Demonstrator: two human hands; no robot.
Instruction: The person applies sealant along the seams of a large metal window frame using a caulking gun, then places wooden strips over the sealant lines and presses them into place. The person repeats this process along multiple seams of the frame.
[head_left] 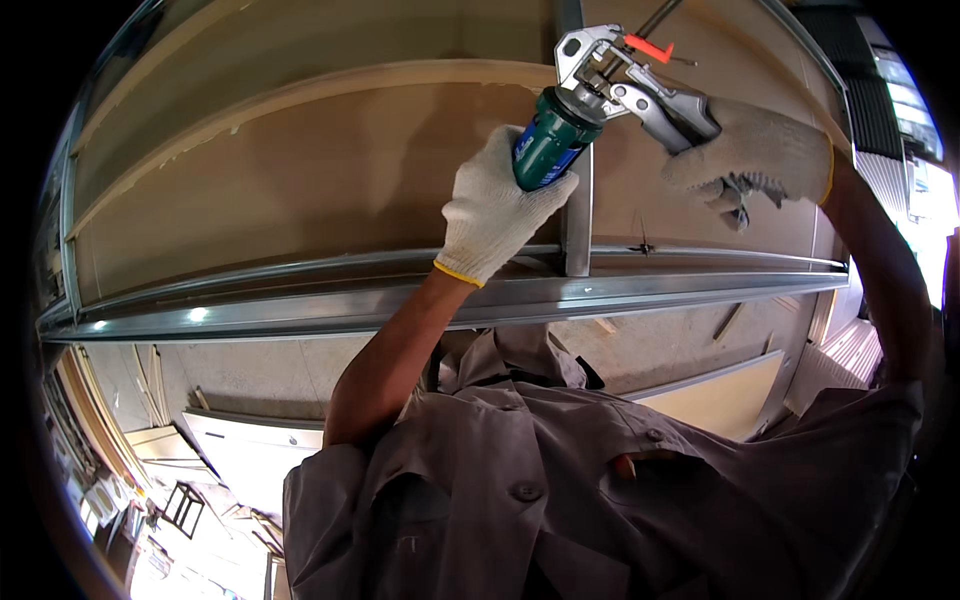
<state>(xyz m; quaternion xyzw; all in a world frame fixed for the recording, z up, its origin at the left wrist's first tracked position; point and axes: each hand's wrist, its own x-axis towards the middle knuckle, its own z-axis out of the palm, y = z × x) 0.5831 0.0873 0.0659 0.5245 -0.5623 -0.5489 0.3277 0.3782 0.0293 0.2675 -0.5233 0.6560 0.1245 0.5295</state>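
Observation:
A caulking gun (640, 95) with a silver frame, a green barrel and a red tab slants across the upper middle. My left hand (500, 205), in a white knit glove with a yellow cuff, wraps around the green barrel (553, 140) from below. At the gun's grey handle, my right hand (765, 155) is closed, gloved the same way, its fingers curled beneath. The gun's rod runs off toward the top edge. Behind it lies a brown panel (300, 190) within a metal frame, and pale wooden strips (400, 78) cross that panel.
A metal rail (300, 308) runs along the frame's near side, between the panel and my body. An upright metal bar (578, 225) meets it near the middle. Below are a concrete floor (650, 355), a pale board (715, 395) and loose wood strips (150, 385) at left.

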